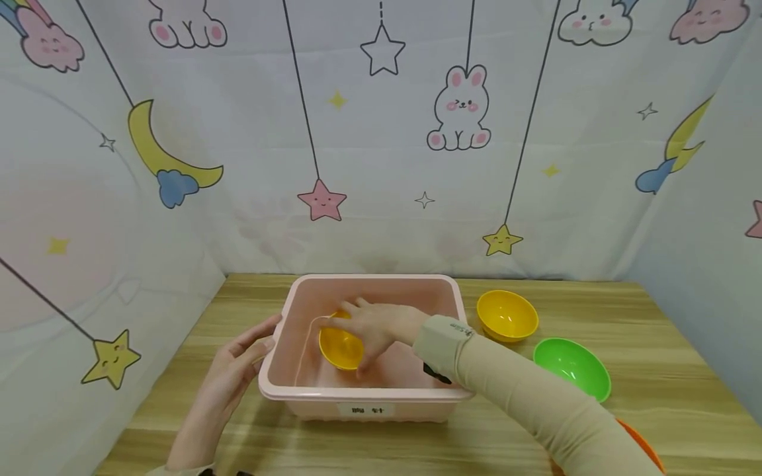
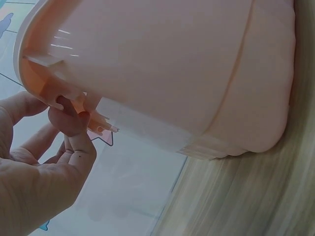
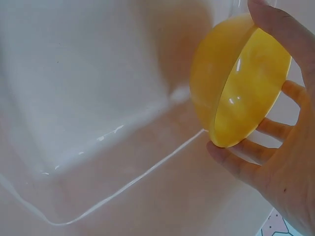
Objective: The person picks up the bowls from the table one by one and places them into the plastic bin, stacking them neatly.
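Note:
A pink plastic tub [image 1: 369, 395] with a paper label on its front stands on the wood-grain table. At its left side, my left hand [image 1: 235, 370] holds the rim, with fingers curled under the lip in the left wrist view. My right hand [image 1: 381, 324] reaches down inside the tub and grips a yellow bowl [image 1: 340, 347] near the left wall. In the right wrist view, thumb and fingers span the rim of this tilted bowl [image 3: 246, 88], whose inside faces the palm.
A second yellow bowl [image 1: 507, 316] sits right of the tub, with a green bowl [image 1: 571, 367] nearer. Part of an orange rim [image 1: 643, 444] shows beside my right sleeve. White printed curtains [image 1: 381, 145] stand behind and at both sides of the table [image 1: 333, 453].

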`<control>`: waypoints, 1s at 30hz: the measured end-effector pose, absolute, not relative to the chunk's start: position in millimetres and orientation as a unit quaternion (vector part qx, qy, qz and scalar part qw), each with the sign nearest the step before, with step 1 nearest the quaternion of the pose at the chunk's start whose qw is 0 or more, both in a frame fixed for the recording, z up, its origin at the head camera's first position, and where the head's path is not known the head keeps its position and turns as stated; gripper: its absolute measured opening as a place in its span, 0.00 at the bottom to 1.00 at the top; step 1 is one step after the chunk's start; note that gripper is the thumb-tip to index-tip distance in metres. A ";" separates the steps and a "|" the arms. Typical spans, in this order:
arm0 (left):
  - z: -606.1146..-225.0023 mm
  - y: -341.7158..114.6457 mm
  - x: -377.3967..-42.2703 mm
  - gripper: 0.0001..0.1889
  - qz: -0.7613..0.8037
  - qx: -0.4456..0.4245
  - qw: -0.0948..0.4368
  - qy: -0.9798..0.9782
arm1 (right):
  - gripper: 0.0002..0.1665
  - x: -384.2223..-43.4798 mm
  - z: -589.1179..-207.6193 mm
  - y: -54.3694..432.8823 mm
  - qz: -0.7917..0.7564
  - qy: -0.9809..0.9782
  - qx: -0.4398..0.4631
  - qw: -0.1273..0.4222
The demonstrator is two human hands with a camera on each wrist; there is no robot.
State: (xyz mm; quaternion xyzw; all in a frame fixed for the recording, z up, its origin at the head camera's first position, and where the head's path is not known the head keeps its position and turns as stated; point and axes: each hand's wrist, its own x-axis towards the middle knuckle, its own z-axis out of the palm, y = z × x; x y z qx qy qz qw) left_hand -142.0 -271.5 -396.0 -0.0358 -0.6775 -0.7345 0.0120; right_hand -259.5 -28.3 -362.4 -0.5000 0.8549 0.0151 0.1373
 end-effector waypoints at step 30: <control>-396.5 -271.0 -141.7 0.21 -0.739 -0.030 0.014 -0.673 | 0.60 -250.8 -371.4 -37.7 0.076 0.863 -0.475 0.152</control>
